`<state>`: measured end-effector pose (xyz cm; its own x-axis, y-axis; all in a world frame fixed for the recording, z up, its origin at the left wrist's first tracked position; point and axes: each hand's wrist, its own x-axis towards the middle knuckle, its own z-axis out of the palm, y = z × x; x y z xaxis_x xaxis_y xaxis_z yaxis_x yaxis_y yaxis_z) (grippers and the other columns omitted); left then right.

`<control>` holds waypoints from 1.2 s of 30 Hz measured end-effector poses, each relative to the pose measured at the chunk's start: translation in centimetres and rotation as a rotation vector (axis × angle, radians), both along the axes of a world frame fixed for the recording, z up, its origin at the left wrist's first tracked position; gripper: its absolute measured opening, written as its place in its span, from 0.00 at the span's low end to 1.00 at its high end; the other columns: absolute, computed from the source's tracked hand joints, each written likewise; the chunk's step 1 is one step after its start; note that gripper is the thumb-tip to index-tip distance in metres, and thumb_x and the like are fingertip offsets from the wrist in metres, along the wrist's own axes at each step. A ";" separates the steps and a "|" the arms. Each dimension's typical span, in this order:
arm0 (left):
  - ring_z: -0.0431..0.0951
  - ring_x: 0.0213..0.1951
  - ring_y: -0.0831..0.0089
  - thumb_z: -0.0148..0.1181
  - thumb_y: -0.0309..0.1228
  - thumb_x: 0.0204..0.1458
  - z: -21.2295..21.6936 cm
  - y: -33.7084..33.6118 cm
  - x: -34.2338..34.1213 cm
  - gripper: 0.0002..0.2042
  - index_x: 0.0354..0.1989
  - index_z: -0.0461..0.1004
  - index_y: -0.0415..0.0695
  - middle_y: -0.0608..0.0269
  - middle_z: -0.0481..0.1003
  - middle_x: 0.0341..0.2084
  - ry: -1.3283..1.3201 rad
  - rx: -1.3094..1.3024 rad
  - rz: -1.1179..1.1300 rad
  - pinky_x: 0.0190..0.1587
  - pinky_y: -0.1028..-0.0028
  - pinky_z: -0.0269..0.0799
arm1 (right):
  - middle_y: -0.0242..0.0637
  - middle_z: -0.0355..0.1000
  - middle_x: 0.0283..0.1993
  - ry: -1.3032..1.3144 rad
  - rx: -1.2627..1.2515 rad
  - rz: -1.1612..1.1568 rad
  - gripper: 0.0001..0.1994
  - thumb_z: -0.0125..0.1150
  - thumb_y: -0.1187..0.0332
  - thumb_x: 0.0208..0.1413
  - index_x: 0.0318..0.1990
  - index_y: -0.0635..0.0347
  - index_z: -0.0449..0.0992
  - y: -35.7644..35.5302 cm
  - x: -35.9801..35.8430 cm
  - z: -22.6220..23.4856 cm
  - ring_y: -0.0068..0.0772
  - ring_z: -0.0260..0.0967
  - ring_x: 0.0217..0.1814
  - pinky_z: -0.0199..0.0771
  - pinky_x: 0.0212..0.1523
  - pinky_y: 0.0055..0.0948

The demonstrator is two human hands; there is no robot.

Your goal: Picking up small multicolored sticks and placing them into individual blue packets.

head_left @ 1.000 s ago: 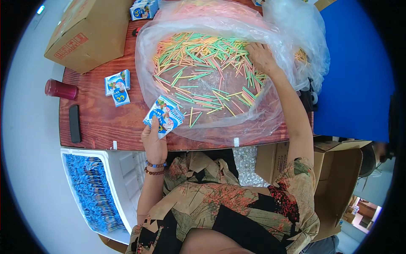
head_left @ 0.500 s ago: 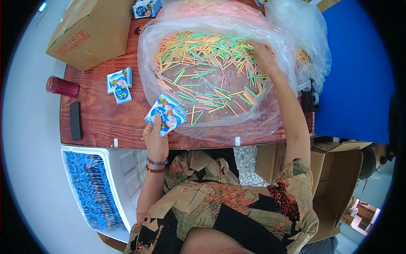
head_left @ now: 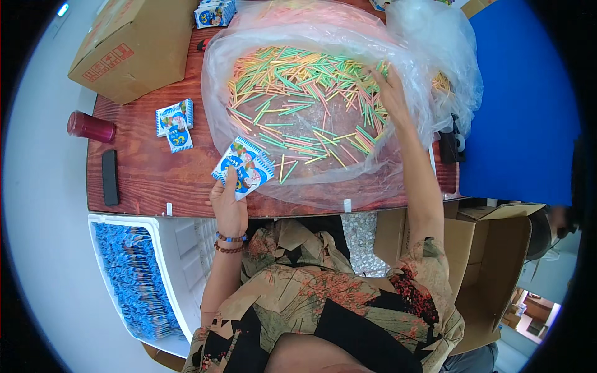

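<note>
Right hand's (head_left: 390,93) fingertips buried among coloured sticks (head_left: 298,93); cardboard box (head_left: 134,46) edge-cropped.

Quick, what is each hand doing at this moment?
Left hand: closed, holding small blue-and-white packets.
Right hand: open, fingers spread on the coloured sticks inside the clear plastic bag.

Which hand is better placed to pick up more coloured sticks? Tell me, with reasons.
Right. The right hand already reaches into the clear plastic bag, its fingers among the coloured sticks. The left hand is at the table's near edge, occupied with small blue-and-white packets.
</note>
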<state>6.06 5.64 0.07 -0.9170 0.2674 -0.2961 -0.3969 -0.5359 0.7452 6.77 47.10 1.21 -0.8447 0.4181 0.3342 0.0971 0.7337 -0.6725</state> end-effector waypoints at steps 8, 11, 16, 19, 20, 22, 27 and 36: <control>0.79 0.40 0.77 0.55 0.30 0.60 0.6 -0.2 0.4 0.08 0.42 0.75 0.38 0.62 0.78 0.40 -0.033 0.024 0.007 0.44 0.75 0.75 | 0.30 0.75 0.42 0.158 -0.650 0.113 0.06 0.50 0.68 0.64 0.43 0.59 0.71 -12.4 -0.4 -2.5 0.27 0.71 0.43 0.66 0.51 0.29; 0.79 0.39 0.77 0.55 0.30 0.60 0.0 -0.5 0.3 0.08 0.41 0.76 0.38 0.63 0.79 0.39 -0.024 0.016 0.022 0.44 0.75 0.75 | 0.35 0.75 0.44 0.065 -0.332 0.058 0.06 0.51 0.69 0.62 0.41 0.58 0.72 -12.8 -0.3 -5.0 0.34 0.65 0.52 0.59 0.58 0.34; 0.78 0.45 0.73 0.52 0.31 0.62 -1.1 -1.6 0.1 0.11 0.44 0.74 0.36 0.60 0.77 0.43 -0.028 0.020 0.004 0.49 0.72 0.75 | 0.39 0.74 0.48 -0.040 -0.149 0.027 0.06 0.51 0.67 0.62 0.42 0.57 0.72 -13.7 -0.8 -5.0 0.41 0.60 0.58 0.49 0.64 0.40; 0.78 0.45 0.72 0.52 0.31 0.62 -0.7 -1.1 0.1 0.11 0.44 0.74 0.36 0.59 0.77 0.44 -0.044 0.040 -0.004 0.49 0.72 0.75 | 0.37 0.74 0.48 0.082 -0.325 0.060 0.07 0.49 0.66 0.63 0.43 0.57 0.70 -13.3 -0.6 -5.2 0.42 0.61 0.58 0.44 0.67 0.43; 0.78 0.45 0.72 0.52 0.31 0.62 -0.5 -1.1 0.2 0.11 0.44 0.74 0.36 0.59 0.77 0.44 -0.045 0.039 -0.001 0.49 0.72 0.75 | 0.37 0.74 0.48 0.080 -0.326 0.062 0.07 0.49 0.66 0.63 0.43 0.57 0.70 -13.3 -0.5 -5.0 0.42 0.61 0.58 0.44 0.67 0.43; 0.79 0.40 0.77 0.55 0.30 0.60 -0.2 -1.1 0.2 0.09 0.43 0.75 0.38 0.62 0.78 0.40 -0.036 0.041 0.016 0.45 0.74 0.75 | 0.37 0.74 0.49 0.046 -0.016 0.107 0.08 0.46 0.64 0.65 0.43 0.57 0.68 -13.1 -0.3 -4.5 0.40 0.63 0.59 0.42 0.68 0.44; 0.78 0.44 0.74 0.53 0.32 0.61 -0.2 -0.8 0.1 0.11 0.45 0.74 0.37 0.60 0.77 0.43 -0.046 0.050 0.002 0.48 0.72 0.75 | 0.39 0.74 0.51 0.162 -0.356 0.115 0.10 0.43 0.63 0.67 0.44 0.59 0.66 -13.5 -0.1 -3.0 0.38 0.62 0.63 0.47 0.68 0.40; 0.76 0.44 0.75 0.51 0.34 0.62 0.3 1.2 -0.8 0.14 0.48 0.71 0.35 0.62 0.76 0.43 -0.005 0.115 0.029 0.47 0.71 0.74 | 0.51 0.71 0.51 0.708 -1.450 0.422 0.14 0.38 0.67 0.68 0.54 0.66 0.62 -24.0 -0.3 3.7 0.48 0.59 0.66 0.47 0.71 0.47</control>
